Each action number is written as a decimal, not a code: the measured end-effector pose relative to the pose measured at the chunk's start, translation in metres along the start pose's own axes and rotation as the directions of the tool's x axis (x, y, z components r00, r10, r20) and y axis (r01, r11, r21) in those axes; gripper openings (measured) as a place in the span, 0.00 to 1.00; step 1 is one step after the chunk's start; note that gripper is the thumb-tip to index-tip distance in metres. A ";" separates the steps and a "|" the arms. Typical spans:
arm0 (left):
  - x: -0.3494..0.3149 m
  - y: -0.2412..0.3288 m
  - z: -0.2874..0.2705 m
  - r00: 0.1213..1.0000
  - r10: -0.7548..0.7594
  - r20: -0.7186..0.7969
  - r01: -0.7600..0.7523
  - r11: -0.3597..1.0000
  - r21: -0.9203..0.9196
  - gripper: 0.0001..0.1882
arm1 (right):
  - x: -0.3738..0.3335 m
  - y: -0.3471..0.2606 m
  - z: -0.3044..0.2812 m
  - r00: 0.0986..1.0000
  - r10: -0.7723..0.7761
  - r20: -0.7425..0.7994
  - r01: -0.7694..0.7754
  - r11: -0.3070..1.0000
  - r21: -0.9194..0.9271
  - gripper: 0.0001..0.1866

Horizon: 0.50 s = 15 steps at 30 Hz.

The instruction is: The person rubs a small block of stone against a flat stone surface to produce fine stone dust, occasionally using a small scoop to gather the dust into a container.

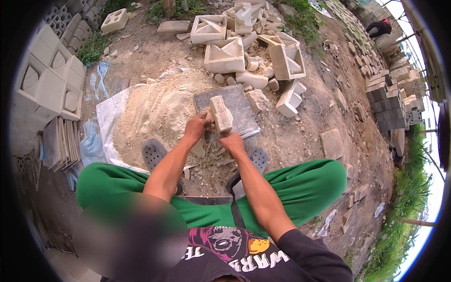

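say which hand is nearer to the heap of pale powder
Left. The left hand is by the right side of the powder heap; the right hand is farther to the right of it, by the near end of the block.

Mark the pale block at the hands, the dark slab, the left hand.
Pale block (220, 113): head view, upper face.
Dark slab (245, 113): head view, bare right part.
Left hand (196, 127): head view, its back.

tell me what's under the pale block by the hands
A dark grey slab shows around the block; whatever is directly beneath is hidden, so contact cannot be told.
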<state>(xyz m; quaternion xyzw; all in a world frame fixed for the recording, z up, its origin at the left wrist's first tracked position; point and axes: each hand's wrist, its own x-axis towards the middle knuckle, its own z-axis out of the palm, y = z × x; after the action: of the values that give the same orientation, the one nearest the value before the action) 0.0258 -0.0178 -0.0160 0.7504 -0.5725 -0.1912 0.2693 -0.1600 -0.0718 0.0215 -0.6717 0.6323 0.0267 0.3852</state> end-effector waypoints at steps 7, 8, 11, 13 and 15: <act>0.008 0.001 -0.006 0.995 0.089 -0.037 -0.087 0.995 0.057 0.13 | 0.008 0.006 -0.009 0.995 0.008 -0.098 0.005 0.991 0.136 0.27; 0.010 0.004 -0.005 0.998 0.064 -0.008 -0.063 0.997 0.036 0.15 | 0.011 0.012 -0.009 0.984 0.042 -0.171 -0.015 0.987 0.159 0.27; 0.008 0.008 -0.010 0.986 0.161 -0.049 -0.159 0.987 0.039 0.21 | 0.018 0.025 -0.012 0.973 0.120 -0.198 -0.065 0.962 0.265 0.29; 0.007 0.007 -0.018 0.990 0.110 -0.083 -0.103 0.991 0.084 0.22 | 0.019 0.031 -0.013 0.975 0.164 -0.148 -0.104 0.933 0.345 0.31; -0.002 0.001 -0.023 0.993 0.052 -0.110 -0.037 0.990 0.137 0.23 | 0.011 0.028 -0.014 0.973 0.181 -0.145 -0.131 0.945 0.301 0.26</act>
<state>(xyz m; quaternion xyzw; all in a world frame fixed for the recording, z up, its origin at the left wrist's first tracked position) 0.0387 -0.0113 0.0026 0.7635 -0.5845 -0.1031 0.2545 -0.1882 -0.0862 0.0116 -0.5554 0.7116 -0.0933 0.4201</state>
